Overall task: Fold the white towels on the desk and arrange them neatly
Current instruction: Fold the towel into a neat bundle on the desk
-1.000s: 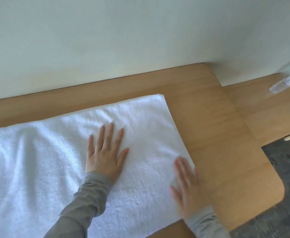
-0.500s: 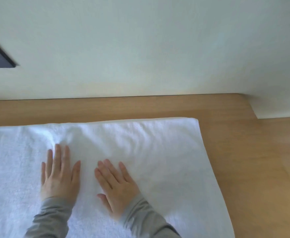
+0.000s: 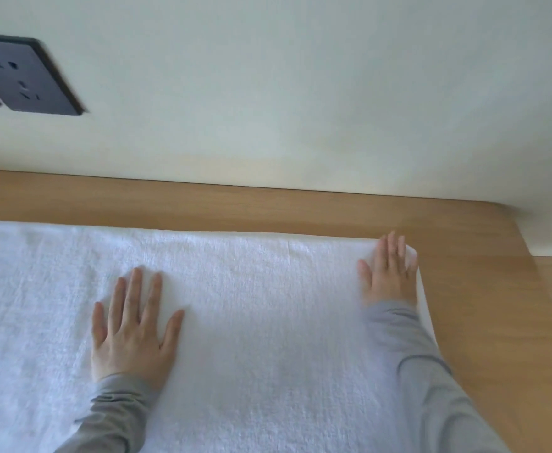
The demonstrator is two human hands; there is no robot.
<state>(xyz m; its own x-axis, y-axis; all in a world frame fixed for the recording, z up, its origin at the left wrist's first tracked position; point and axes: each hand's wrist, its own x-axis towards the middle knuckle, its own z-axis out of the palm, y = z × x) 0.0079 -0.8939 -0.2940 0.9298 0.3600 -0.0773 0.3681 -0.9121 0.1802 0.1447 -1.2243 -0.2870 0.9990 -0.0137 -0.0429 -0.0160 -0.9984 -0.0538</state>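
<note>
Cloth on wood.
The towel (image 3: 251, 322) is white terry cloth, nubby and matt; the counter (image 3: 483, 322) is grained wood, smooth and faintly satin; the wall (image 3: 300, 109) is matt paint; the socket plate (image 3: 29, 80) looks like dark smooth plastic; the sleeves (image 3: 438, 403) are grey knit.

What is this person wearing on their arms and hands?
The left sleeve and right sleeve are long, plain grey and reach the wrists. The left hand and right hand are bare, with no gloves and no rings visible.
</note>
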